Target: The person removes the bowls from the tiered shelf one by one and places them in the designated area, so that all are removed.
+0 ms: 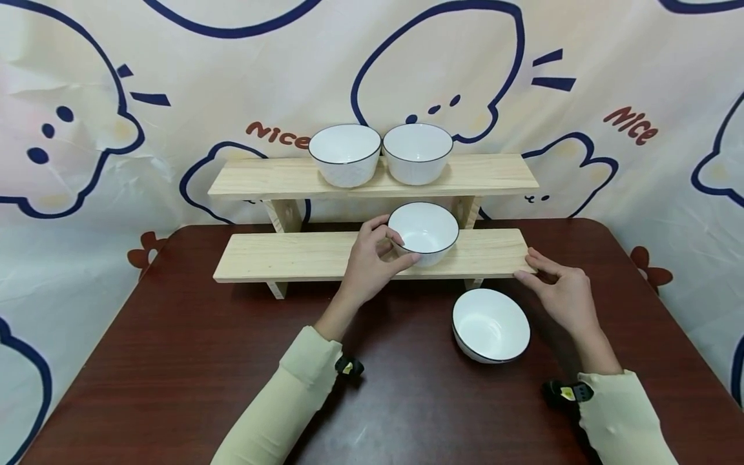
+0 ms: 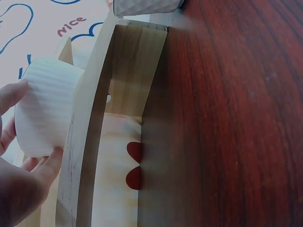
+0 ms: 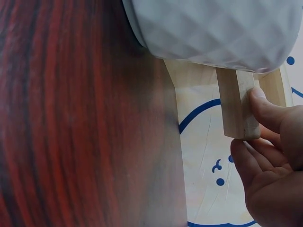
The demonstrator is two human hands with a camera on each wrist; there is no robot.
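My left hand holds a white bowl with a dark rim over the right half of the lower board of a two-tier wooden shelf. In the left wrist view, the thumb and fingers span the ribbed side of that bowl. My right hand pinches the right end of the lower board; the right wrist view has its thumb on one face of the board end and its fingers around the edge. Another white bowl stands on the table in front of the shelf, left of my right hand.
Two matching bowls, one on the left and one on the right, sit side by side on the upper board. The dark red-brown table carries the shelf near its back edge. Behind hangs a cartoon-printed cloth.
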